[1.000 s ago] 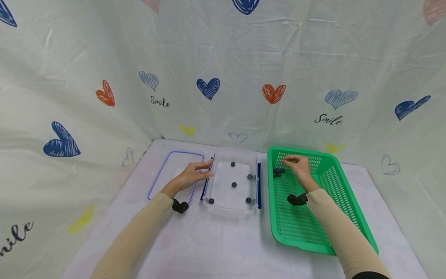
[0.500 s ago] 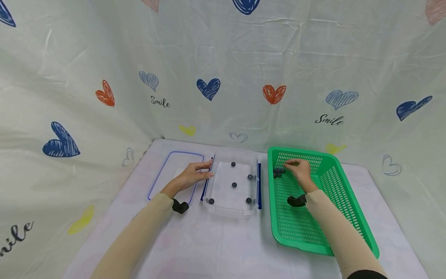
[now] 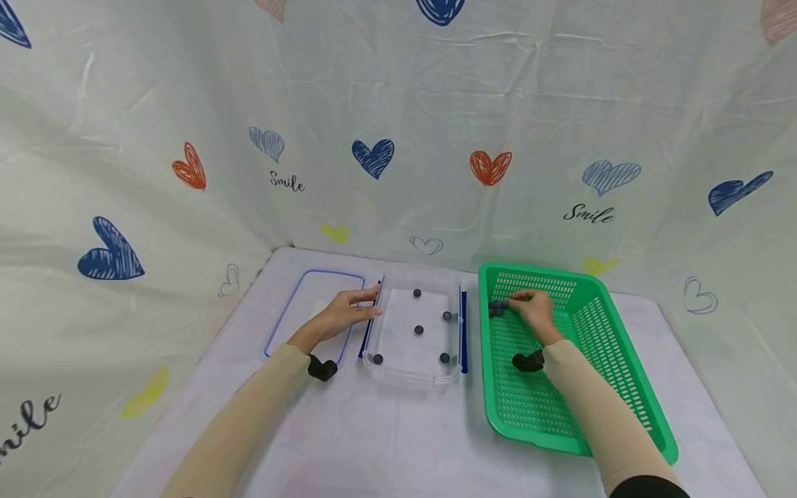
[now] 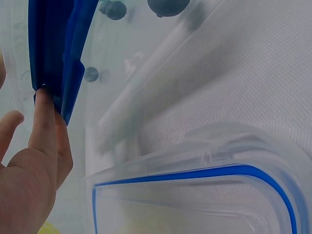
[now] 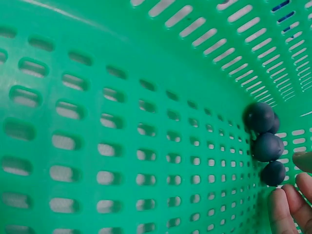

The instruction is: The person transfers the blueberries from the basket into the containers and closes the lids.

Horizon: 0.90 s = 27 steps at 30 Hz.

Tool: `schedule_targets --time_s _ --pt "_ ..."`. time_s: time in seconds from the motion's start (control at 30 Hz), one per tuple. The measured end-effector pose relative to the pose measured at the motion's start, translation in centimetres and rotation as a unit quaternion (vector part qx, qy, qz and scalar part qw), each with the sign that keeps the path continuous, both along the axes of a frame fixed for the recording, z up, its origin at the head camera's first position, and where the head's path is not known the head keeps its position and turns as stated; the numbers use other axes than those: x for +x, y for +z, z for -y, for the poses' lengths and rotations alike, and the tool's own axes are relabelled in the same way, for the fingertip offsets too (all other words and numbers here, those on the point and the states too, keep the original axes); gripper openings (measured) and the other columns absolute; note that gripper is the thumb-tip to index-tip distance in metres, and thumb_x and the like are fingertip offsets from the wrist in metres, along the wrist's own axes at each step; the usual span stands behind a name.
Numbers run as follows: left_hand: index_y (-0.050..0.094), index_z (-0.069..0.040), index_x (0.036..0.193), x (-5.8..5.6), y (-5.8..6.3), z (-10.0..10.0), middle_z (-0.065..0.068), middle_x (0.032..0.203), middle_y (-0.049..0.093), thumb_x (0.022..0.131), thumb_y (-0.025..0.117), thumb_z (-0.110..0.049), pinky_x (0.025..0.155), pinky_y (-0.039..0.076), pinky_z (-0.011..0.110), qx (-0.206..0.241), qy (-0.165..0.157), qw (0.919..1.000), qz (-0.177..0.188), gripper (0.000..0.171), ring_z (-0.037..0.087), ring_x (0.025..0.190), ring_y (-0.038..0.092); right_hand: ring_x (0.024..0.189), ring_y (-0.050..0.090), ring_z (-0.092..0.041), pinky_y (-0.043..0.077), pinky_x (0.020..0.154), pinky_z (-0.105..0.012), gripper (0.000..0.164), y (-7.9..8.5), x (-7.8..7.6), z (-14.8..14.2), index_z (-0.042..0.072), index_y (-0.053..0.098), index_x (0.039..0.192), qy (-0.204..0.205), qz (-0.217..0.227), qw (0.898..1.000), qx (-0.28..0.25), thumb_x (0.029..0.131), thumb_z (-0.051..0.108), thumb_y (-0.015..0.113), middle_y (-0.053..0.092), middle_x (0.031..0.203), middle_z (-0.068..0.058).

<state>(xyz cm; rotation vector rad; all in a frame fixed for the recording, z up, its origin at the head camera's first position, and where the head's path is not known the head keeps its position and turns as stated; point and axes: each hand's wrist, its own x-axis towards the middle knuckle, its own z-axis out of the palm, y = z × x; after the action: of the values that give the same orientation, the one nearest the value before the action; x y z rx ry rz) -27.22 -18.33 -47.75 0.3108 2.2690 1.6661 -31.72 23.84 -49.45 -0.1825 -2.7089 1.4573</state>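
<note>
Head view suggests picking: the right hand (image 3: 534,312), fingers parted beside small dark round balls (image 5: 269,147) far left in the green plastic basket (image 3: 542,411), likely must pinch next; the left hand (image 3: 338,313), fingers loose, touches the clear plastic box's blue flap (image 4: 48,44).

1. Small dark round balls (image 3: 419,330): five near left hand (image 3: 336,315), at least four by right hand (image 3: 532,312).
2. Clear plastic box (image 3: 401,375): one.
3. Green plastic basket (image 3: 488,387): one.
4. Clear blue-edged plastic lid (image 3: 304,311): one.
</note>
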Motion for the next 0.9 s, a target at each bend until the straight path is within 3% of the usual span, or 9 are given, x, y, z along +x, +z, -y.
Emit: schedule_targets --time_s 0.3,0.63,0.9 --pt "0.036 -0.008 0.155 -0.1 0.0 0.1 0.019 0.154 0.038 0.095 0.072 -0.022 0.111 0.035 0.049 -0.004 -0.005 1.0000 0.001 0.071 0.036 0.143 0.033 0.099 0.062 -0.039 0.054 0.079 -0.046 0.026 -0.7 0.3 0.4 -0.010 0.068 0.113 0.023 -0.015 1.000 0.010 0.096 0.009 0.067 0.066 0.111 -0.028" --pt "0.037 -0.012 0.155 -0.2 0.0 0.1 0.020 0.153 0.039 0.094 0.072 -0.022 0.111 0.036 0.049 -0.001 -0.002 1.0000 0.008 0.071 0.036 0.139 0.039 0.093 0.064 -0.039 0.055 0.074 -0.043 0.021 -1.2 0.4 0.8 -0.011 0.070 0.107 0.006 -0.037 0.999 0.032 0.094 0.006 0.069 0.069 0.103 -0.027" --pt "0.037 -0.011 0.155 -0.1 -0.2 0.1 0.020 0.153 0.040 0.094 0.073 -0.023 0.110 0.036 0.050 0.001 -0.001 1.0000 0.005 0.071 0.037 0.140 0.037 0.082 0.067 -0.029 0.055 0.069 -0.039 0.016 -1.3 0.7 0.6 -0.010 0.072 0.100 0.015 -0.066 0.998 0.011 0.091 0.003 0.071 0.071 0.092 -0.022"
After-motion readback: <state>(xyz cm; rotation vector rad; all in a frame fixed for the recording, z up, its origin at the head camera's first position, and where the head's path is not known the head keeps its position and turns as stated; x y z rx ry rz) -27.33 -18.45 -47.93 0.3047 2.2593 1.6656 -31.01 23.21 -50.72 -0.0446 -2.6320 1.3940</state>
